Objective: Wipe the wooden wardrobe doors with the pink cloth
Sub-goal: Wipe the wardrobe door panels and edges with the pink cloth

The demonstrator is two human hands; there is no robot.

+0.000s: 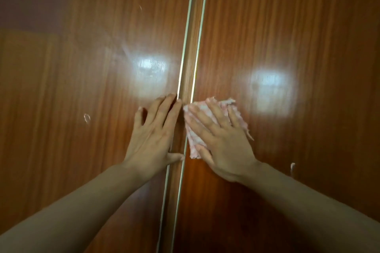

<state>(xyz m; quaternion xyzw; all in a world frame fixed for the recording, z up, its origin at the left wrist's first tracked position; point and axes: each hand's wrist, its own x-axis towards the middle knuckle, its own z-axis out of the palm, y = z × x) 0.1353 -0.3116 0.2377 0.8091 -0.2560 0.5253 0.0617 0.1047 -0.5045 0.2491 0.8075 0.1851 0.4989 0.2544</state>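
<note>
2 glossy wooden wardrobe doors are filling the view, and a vertical centre strip point(188, 72) edged by 2 pale metal lines is running between them; every place below is being given relative to that strip.

The left door point(86, 92) is lying to the left of the strip and the right door point(308, 129) to its right. Each door is showing 1 bright patch of reflected light at about the same height, 1 on either side of the strip.

The left hand point(153, 135) is resting flat against the left door just beside the strip, its fingers straight and spread and holding nothing. Its fingertips are reaching the strip's left metal line, and its thumb is lying across the strip lower down.

The right hand point(221, 139) is pressing the pink cloth point(194, 136) flat against the right door, just to the right of the strip. Its fingers are lying extended and spread over the cloth rather than curling round it. The cloth is crumpled, pink with white mottling, and its left edge is touching the strip's right metal line; frayed edges are showing beyond the fingers on the side away from the strip.

Small pale marks point(87, 118) are showing on the left door, well apart from the strip, and 1 more is showing low on the right door.
</note>
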